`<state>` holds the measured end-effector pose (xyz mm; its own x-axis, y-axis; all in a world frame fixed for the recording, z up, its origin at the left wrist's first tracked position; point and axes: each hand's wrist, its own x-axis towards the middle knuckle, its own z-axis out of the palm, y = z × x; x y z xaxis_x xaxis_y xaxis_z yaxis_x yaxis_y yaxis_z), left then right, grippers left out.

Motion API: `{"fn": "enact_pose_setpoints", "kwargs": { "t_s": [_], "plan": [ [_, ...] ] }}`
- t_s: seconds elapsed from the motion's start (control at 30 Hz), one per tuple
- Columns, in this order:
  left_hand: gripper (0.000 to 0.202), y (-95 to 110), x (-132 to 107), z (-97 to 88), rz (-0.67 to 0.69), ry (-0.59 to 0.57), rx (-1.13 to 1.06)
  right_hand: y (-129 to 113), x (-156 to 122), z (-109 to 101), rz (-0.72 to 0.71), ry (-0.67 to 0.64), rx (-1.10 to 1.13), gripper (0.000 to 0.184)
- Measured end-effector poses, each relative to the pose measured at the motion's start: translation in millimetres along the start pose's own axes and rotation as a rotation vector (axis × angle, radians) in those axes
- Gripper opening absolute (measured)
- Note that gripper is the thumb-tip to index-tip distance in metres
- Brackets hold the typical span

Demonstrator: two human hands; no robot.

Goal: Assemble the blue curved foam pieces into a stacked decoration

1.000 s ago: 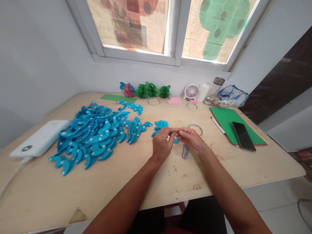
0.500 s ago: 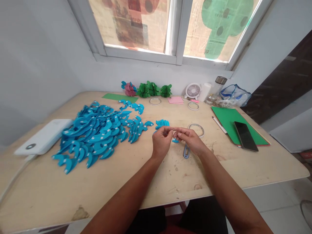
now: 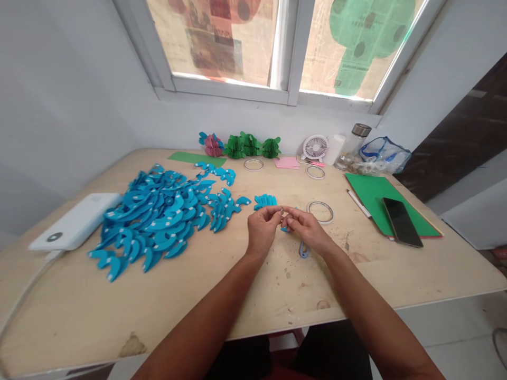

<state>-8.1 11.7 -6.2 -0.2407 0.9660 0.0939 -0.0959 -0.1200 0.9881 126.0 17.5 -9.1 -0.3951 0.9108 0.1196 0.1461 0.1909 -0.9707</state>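
My left hand (image 3: 262, 229) and my right hand (image 3: 309, 229) meet over the middle of the wooden table (image 3: 222, 295), fingertips pinched together on a small blue paper piece (image 3: 285, 228). Only a sliver of that piece shows between the fingers. A small stack of blue cut-outs (image 3: 264, 200) lies just beyond my left hand. A large heap of blue curved paper cut-outs (image 3: 158, 214) with white tabs spreads over the table's left half. A blue tool (image 3: 303, 249) lies under my right wrist.
Tape rings (image 3: 320, 211) lie near my right hand and farther back. A white device (image 3: 75, 221) sits at the left; a phone (image 3: 402, 221) on a green board (image 3: 370, 195) at the right. Paper decorations (image 3: 245, 146), a small fan (image 3: 315, 148) and a jar (image 3: 352, 145) line the wall.
Both hands stay pinched together at the same spot, with small finger movements on the blue piece. The camera has shifted slightly.
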Motion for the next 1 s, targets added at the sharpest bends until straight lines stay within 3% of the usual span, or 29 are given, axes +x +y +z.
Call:
{"fn": "enact_pose_setpoints", "kwargs": {
  "t_s": [0.37, 1.0],
  "plan": [
    [0.012, -7.2, 3.9, 0.3, -0.075, 0.011, -0.162, 0.6, -0.9, 2.5, -0.049, -0.026, -0.166, 0.045],
    [0.010, -4.5, 5.5, -2.0, -0.101, 0.016, -0.123, 2.0, -2.3, 4.9, -0.114, -0.028, -0.357, 0.052]
  ]
}}
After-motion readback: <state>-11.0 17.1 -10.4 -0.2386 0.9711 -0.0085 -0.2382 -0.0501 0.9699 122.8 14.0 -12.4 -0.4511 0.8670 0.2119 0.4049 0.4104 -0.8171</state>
